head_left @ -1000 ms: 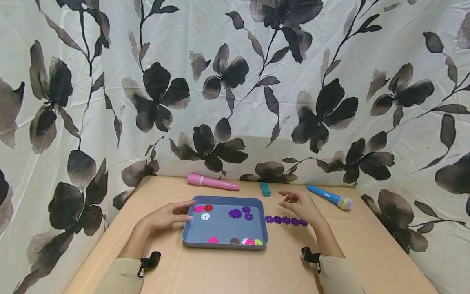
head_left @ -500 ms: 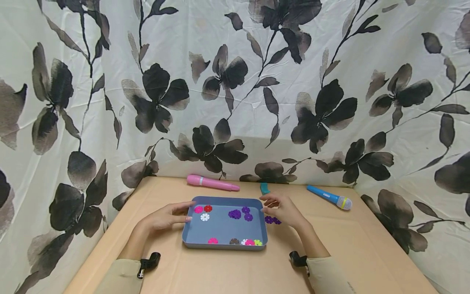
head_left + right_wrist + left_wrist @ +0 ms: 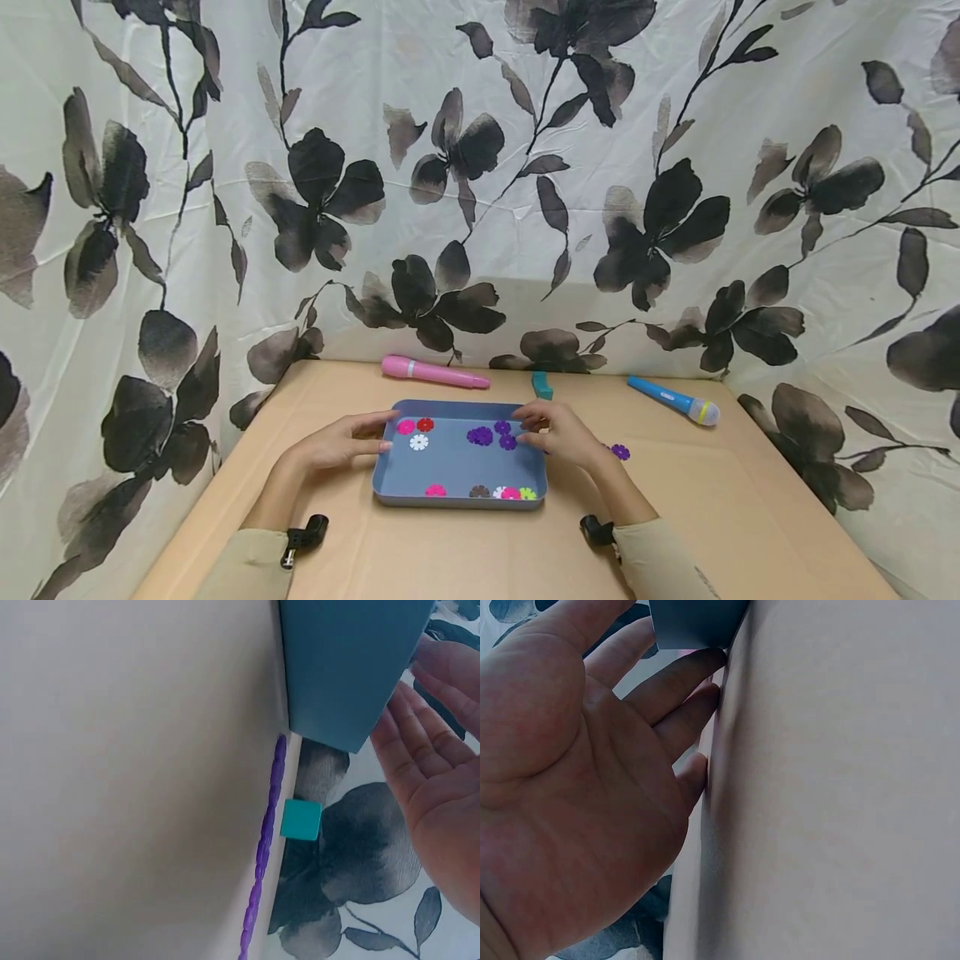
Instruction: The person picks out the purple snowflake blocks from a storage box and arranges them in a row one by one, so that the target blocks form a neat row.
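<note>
A shallow blue-grey tray (image 3: 450, 467) lies on the table, with flower-shaped discs in it. My left hand (image 3: 330, 442) rests against the tray's left side, fingers and thumb spread and nearly straight; the left wrist view shows its palm (image 3: 577, 772) with nothing in it. Over the right rim reaches my right hand (image 3: 562, 433), its fingertips close to several purple discs (image 3: 480, 436). In the right wrist view its fingers (image 3: 427, 742) extend behind the tray's corner (image 3: 352, 675). Right of the tray runs a row of purple discs (image 3: 268, 825), mostly hidden by that hand from the head.
Pink, red and white discs (image 3: 418, 442) lie at the tray's left; others line its near wall. Behind it are a pink toy microphone (image 3: 435, 372) and a teal block (image 3: 542, 385). A blue toy microphone (image 3: 675, 402) lies right. Floral cloth (image 3: 480, 208) hangs behind.
My right hand has moved left from above the purple row to the tray's right rim, its fingertips now over the inside. My left hand and the tray have stayed in place.
</note>
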Available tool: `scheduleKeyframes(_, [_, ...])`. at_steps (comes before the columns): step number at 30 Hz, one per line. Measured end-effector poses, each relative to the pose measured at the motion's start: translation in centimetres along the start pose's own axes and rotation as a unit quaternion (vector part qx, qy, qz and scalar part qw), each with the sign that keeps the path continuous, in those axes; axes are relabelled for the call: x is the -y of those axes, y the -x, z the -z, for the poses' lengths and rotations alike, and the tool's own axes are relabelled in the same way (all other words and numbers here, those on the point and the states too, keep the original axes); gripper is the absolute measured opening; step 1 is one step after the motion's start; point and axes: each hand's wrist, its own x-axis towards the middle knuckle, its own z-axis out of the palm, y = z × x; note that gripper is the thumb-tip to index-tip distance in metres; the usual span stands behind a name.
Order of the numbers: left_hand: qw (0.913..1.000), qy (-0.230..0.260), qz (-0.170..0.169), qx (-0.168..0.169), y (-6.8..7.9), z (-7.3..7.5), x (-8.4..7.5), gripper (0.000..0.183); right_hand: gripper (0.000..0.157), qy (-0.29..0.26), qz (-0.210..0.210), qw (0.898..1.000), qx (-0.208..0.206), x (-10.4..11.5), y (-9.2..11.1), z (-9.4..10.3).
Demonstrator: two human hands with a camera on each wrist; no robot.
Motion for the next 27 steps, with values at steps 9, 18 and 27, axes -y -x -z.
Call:
scheduleKeyframes(9, [0.9999, 0.005, 0.009, -0.002, -0.1, 0.1, 0.1, 0.07, 0.028, 0.067, 0.004, 0.997, 0.041, 0.5, -0.8, -0.9])
scheduleKeyframes(18, [1.0, 0.002, 0.008, -0.004, -0.1, -0.1, 0.3, 0.069, 0.025, 0.205, 0.02, 0.974, 0.095, 1.0, -2.3, -1.9])
scheduleKeyframes(27, [1.0, 0.0, 0.001, -0.006, -0.3, 0.0, 0.6, 0.069, 0.02, 0.241, 0.017, 0.966, 0.094, 0.8, -3.1, -2.6])
